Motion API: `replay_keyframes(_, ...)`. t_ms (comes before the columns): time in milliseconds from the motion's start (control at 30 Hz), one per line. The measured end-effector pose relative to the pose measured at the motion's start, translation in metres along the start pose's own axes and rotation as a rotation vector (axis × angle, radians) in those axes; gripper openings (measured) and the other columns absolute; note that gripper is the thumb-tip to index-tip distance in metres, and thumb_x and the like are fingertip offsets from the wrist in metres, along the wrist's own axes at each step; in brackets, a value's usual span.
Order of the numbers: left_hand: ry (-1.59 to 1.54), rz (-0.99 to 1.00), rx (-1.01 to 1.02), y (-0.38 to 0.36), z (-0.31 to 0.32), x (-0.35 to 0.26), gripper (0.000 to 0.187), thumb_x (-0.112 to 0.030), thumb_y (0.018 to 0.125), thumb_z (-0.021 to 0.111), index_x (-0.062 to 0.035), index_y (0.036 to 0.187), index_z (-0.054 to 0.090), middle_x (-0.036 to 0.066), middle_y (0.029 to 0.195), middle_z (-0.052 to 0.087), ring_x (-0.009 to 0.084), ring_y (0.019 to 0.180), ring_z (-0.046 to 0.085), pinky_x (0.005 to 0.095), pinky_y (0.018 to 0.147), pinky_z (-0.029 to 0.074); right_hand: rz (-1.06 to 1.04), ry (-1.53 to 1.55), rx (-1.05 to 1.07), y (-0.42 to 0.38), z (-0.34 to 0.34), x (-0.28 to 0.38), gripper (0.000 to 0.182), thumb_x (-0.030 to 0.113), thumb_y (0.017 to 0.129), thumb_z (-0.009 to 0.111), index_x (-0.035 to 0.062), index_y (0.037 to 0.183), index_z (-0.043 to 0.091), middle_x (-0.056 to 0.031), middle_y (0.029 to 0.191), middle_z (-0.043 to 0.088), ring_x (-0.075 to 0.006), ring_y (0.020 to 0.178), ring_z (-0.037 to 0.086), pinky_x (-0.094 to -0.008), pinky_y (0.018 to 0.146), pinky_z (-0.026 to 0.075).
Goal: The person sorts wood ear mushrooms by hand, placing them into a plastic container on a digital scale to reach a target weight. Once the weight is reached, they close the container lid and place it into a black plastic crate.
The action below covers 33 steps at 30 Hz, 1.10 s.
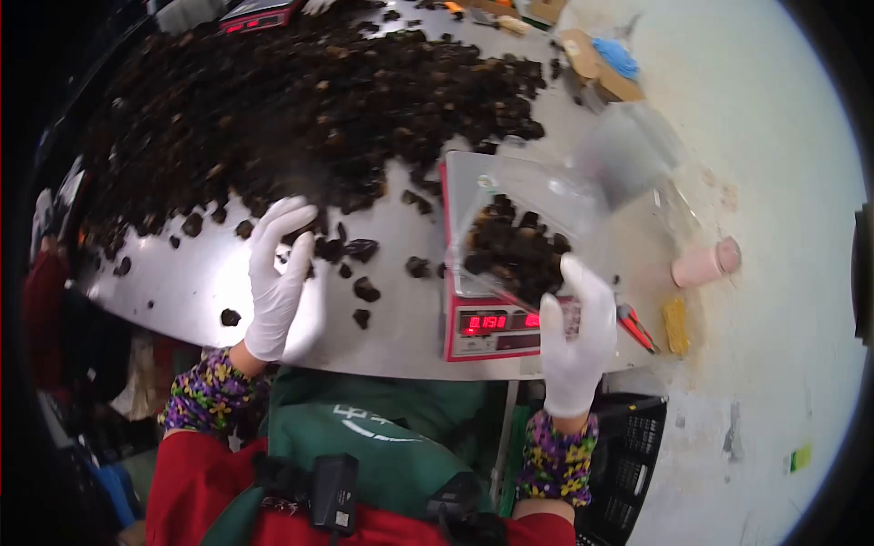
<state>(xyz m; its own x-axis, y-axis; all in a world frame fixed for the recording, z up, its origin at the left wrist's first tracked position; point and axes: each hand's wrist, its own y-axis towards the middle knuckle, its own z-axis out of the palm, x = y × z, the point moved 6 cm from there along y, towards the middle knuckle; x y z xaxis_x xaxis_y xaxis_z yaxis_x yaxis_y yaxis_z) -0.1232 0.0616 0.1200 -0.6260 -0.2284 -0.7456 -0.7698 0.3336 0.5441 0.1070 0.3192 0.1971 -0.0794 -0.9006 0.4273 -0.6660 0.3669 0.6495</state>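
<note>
My left hand point(276, 287), in a white glove, is at the near edge of a large heap of dark brown pieces point(273, 118). Its thumb and fingers curl around a small dark piece point(291, 237). A clear plastic bag point(537, 187) with dark pieces point(514, 247) inside lies on a red and silver scale point(462, 314), whose lit display reads about 0.191. At the bag's near right corner is my right hand point(578, 341), also gloved in white, thumb and fingers apart. Whether its fingertips touch the bag is unclear.
Loose dark pieces point(366, 289) lie between my hands. Right of the scale are a red and black cutter point(637, 328), a yellow block point(675, 326), a pink cylinder point(706, 263) and stacked clear bags point(633, 150). A second scale point(259, 16) and another person's gloved hand point(319, 5) are at the far side.
</note>
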Motion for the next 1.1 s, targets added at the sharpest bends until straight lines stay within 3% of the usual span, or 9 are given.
replay_keyframes(167, 0.725, -0.143, -0.035, -0.085, -0.098, 0.091, 0.057, -0.022, 0.085, 0.076, -0.0143, 0.139, 0.057, 0.017, 0.142, 0.051, 0.0400, 0.133, 0.045, 0.0500, 0.111, 0.036, -0.043, 0.228, 0.333, -0.054, 0.085, 0.064, 0.040, 0.012, 0.083, 0.076, 0.0092, 0.122, 0.068, -0.0108, 0.117, 0.066, -0.0300, 0.102, 0.065, -0.0401, 0.088, 0.054)
replay_keyframes(267, 0.774, -0.167, 0.212, -0.105, -0.102, 0.108, 0.058, -0.026, 0.082, 0.078, -0.0136, 0.135, 0.059, 0.015, 0.136, 0.055, 0.0379, 0.124, 0.051, 0.0497, 0.104, 0.040, -0.044, 0.176, 0.475, -0.080, 0.153, 0.077, 0.046, 0.017, 0.084, 0.075, 0.0124, 0.128, 0.065, -0.0096, 0.124, 0.062, -0.0300, 0.102, 0.063, -0.0412, 0.086, 0.054)
replay_keyframes(333, 0.635, -0.021, 0.180, -0.100, -0.093, 0.101, 0.028, -0.013, 0.085, 0.071, -0.0117, 0.113, 0.068, 0.012, 0.111, 0.063, 0.0347, 0.100, 0.060, 0.0450, 0.086, 0.050, -0.050, 0.125, 0.498, -0.084, 0.181, 0.084, 0.045, 0.019, 0.085, 0.074, 0.0125, 0.129, 0.063, -0.0101, 0.121, 0.060, -0.0304, 0.098, 0.062, -0.0419, 0.085, 0.054)
replay_keyframes(467, 0.346, -0.029, 0.167, -0.091, -0.061, 0.101, 0.021, 0.002, 0.085, 0.067, -0.0075, 0.105, 0.069, 0.010, 0.089, 0.065, 0.0299, 0.082, 0.065, 0.0386, 0.072, 0.053, -0.106, 0.040, 0.597, -0.106, 0.225, 0.074, 0.028, 0.016, 0.086, 0.072, 0.0127, 0.113, 0.065, -0.0094, 0.102, 0.058, -0.0306, 0.091, 0.059, -0.0430, 0.080, 0.053)
replay_keyframes(700, 0.380, 0.196, 0.370, -0.014, 0.026, 0.062, 0.066, -0.025, 0.075, 0.083, -0.0203, 0.137, 0.060, 0.016, 0.144, 0.051, 0.0405, 0.136, 0.044, 0.0516, 0.110, 0.040, 0.071, 0.032, 0.455, -0.061, 0.214, 0.058, 0.036, 0.016, 0.086, 0.072, 0.0090, 0.120, 0.063, -0.0126, 0.108, 0.058, -0.0327, 0.099, 0.059, -0.0443, 0.084, 0.052)
replay_keyframes(767, 0.457, 0.269, 0.449, -0.010, 0.053, 0.062, 0.063, -0.030, 0.078, 0.080, -0.0244, 0.138, 0.060, 0.013, 0.148, 0.049, 0.0387, 0.140, 0.041, 0.0544, 0.112, 0.037, 0.101, -0.005, 0.497, -0.060, 0.224, 0.053, 0.048, 0.018, 0.086, 0.073, 0.0087, 0.131, 0.059, -0.0155, 0.115, 0.057, -0.0348, 0.101, 0.059, -0.0463, 0.088, 0.050)
replay_keyframes(833, 0.483, 0.385, 0.549, -0.006, 0.072, 0.057, 0.059, -0.032, 0.081, 0.078, -0.0267, 0.137, 0.061, 0.012, 0.151, 0.046, 0.0377, 0.144, 0.038, 0.0542, 0.116, 0.034, 0.124, -0.047, 0.567, -0.067, 0.234, 0.055, 0.036, 0.017, 0.086, 0.072, 0.0084, 0.119, 0.062, -0.0151, 0.110, 0.056, -0.0357, 0.098, 0.058, -0.0467, 0.086, 0.051)
replay_keyframes(967, 0.501, 0.391, 0.798, -0.002, 0.092, 0.075, 0.043, -0.026, 0.082, 0.075, -0.0174, 0.123, 0.066, 0.007, 0.125, 0.062, 0.0275, 0.114, 0.059, 0.0456, 0.091, 0.048, 0.140, -0.037, 0.515, -0.086, 0.235, 0.054, 0.025, 0.014, 0.084, 0.071, 0.0091, 0.107, 0.062, -0.0132, 0.102, 0.056, -0.0340, 0.094, 0.059, -0.0449, 0.080, 0.053)
replay_keyframes(1100, 0.394, 0.394, 0.549, -0.015, 0.045, 0.058, 0.036, -0.019, 0.076, 0.078, -0.0114, 0.108, 0.065, 0.007, 0.107, 0.063, 0.0279, 0.097, 0.060, 0.0390, 0.082, 0.048, 0.148, 0.048, 0.406, -0.096, 0.214, 0.058, 0.029, 0.010, 0.082, 0.072, 0.0100, 0.109, 0.064, -0.0112, 0.100, 0.058, -0.0322, 0.093, 0.060, -0.0422, 0.079, 0.054)
